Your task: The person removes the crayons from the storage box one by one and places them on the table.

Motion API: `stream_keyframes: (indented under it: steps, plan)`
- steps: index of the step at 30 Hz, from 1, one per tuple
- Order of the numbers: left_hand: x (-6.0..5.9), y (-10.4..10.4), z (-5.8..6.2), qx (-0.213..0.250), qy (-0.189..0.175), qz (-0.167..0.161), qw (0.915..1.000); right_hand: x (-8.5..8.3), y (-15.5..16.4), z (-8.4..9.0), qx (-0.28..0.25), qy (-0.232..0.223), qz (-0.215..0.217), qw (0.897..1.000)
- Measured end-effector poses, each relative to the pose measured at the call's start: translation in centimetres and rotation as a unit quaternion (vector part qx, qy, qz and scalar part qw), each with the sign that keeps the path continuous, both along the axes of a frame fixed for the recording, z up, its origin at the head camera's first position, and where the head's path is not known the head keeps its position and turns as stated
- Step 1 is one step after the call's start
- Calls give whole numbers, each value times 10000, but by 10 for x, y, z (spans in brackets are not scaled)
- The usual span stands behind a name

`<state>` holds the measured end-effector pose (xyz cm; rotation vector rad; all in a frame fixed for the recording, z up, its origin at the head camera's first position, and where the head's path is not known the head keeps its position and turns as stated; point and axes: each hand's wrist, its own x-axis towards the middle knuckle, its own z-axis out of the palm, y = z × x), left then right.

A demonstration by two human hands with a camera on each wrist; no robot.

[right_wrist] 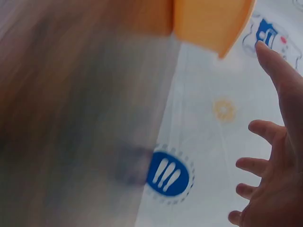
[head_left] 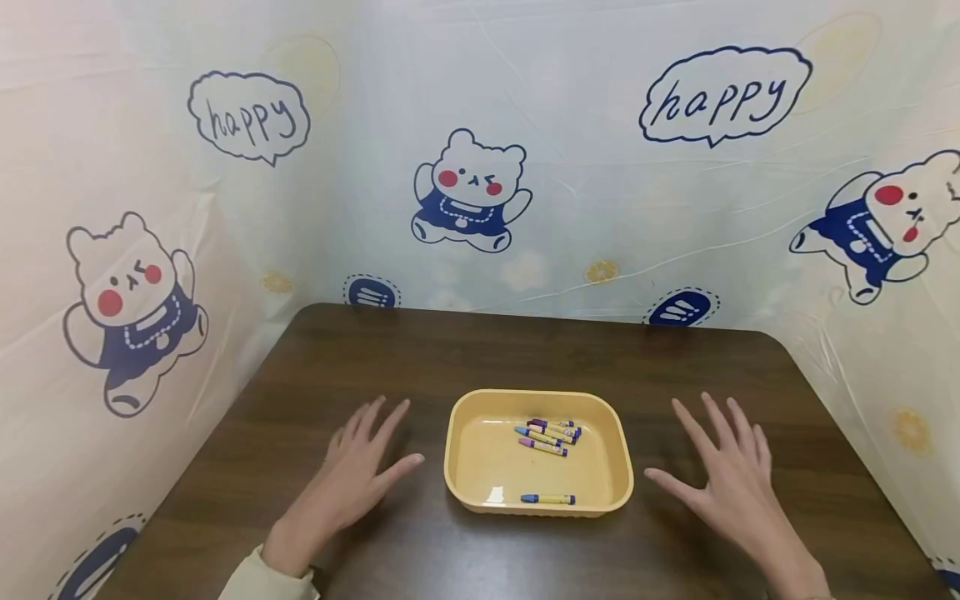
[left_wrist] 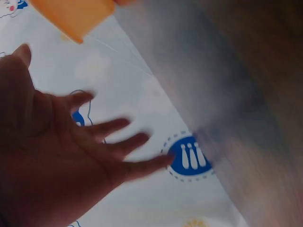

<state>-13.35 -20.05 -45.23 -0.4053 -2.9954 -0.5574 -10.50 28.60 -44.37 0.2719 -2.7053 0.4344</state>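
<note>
A yellow tray sits on the table between both hands. Inside it, several crayons lie bunched toward the back, and a single blue crayon lies near the front wall. To the left of the tray is my left hand, fingers spread and apart from it. My right hand is spread the same way on the tray's right side, with nothing in its grasp. In the left wrist view the tray's side shows at the top; the right wrist view has the tray's side at the top too.
The dark wooden table has rounded far corners. A pale curtain printed with bears and the word "happy" hangs behind the table and along both sides.
</note>
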Motion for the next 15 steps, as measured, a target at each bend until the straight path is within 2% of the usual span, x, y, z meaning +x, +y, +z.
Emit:
stream_keyframes:
  steps: [4, 7, 9, 11, 15]
  plan:
    - [2, 7, 5, 615, -926, -135, 9937, -4, -20, 6, -140, -12, 476, 9988]
    - [0, 13, 8, 1067, -1160, -320, 9870, -7, -35, 12, -172, -119, 835, 9963]
    - [-3, 18, 10, 1426, -1200, -587, 9807, -9, -45, 15, -155, -221, 1071, 9939]
    - [-6, 21, 11, 1861, -1270, -928, 9698, -11, -55, 17, -124, -296, 1321, 9907]
    - [-10, 26, 11, 2723, -1686, -1402, 9369, -15, -72, 20, -33, -506, 1792, 9825]
